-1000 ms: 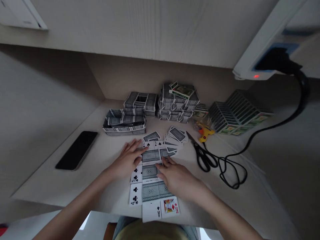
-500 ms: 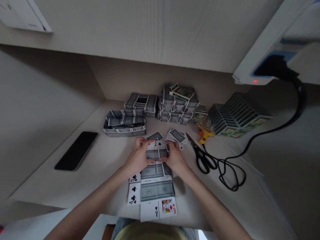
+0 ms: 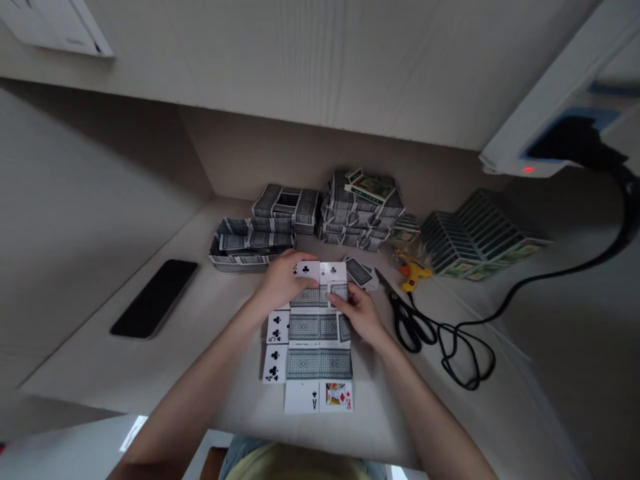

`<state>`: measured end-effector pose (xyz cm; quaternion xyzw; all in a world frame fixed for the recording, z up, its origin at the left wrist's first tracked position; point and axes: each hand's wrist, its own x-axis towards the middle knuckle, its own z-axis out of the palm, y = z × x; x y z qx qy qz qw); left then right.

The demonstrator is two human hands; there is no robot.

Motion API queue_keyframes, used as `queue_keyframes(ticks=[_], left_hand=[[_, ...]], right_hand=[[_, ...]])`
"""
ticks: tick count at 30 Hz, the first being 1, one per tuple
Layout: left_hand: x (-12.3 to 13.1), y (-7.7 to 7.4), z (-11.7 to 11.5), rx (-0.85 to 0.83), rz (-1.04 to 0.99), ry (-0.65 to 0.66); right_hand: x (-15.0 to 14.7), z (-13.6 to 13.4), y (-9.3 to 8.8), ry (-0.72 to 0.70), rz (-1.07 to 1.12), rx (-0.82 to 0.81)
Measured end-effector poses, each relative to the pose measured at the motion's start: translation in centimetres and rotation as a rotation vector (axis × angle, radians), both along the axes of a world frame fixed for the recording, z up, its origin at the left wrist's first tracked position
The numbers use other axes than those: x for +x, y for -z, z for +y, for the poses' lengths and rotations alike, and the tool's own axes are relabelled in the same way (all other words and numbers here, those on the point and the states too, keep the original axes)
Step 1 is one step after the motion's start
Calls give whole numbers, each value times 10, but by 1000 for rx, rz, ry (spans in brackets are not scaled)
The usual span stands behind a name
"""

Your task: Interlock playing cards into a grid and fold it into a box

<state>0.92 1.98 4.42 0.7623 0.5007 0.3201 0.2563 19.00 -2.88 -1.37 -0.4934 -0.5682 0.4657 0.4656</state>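
A panel of joined playing cards [image 3: 320, 363] lies in front of me, mostly grey patterned backs, with face-up cards along its left, near and far edges. My left hand [image 3: 285, 281] grips its far left corner, thumb on top by the two of clubs [image 3: 306, 269]. At the far right side my right hand [image 3: 363, 312] pinches a folded-over card flap [image 3: 339, 291] between thumb and fingers. A similar flap [image 3: 344, 328] sits just nearer on the right edge. Loose cards [image 3: 361, 273] lie beyond the right hand, partly hidden.
Behind stand an open card-built box [image 3: 250, 260], another card box [image 3: 306, 207] and stacked card cases [image 3: 357, 213]. Scissors [image 3: 407, 323], a yellow glue gun [image 3: 416, 273] and its black cable [image 3: 465, 383] lie right. A phone [image 3: 155, 298] lies left; card packs [image 3: 480, 233] stand far right.
The panel's far end now lies flatter and its far face-up cards show more. My right hand has shifted slightly right and nearer; my left hand has moved a little farther away.
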Motion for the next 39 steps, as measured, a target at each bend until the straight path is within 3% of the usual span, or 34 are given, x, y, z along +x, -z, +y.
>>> queue_keyframes(ticks=[7,11,17,26,31,36,39], left_hand=[[-3,6,-1,-136,30,147],[-9,12,-8,-220,34,145],[-8,25,-8,-280,-34,160],[6,39,-10,-122,-12,54],[8,41,-11,-113,-87,26],[3,37,-9,-167,-110,32],[2,36,-7,-215,-132,46]], right_hand=[[1,-6,-1,-86,136,-67],[1,-7,5,-189,165,-89],[3,-7,10,-207,113,-80],[5,-7,5,-181,63,-122],[4,-6,5,-115,7,-60],[10,-5,1,-142,191,-114],[13,-4,1,-122,369,-250]])
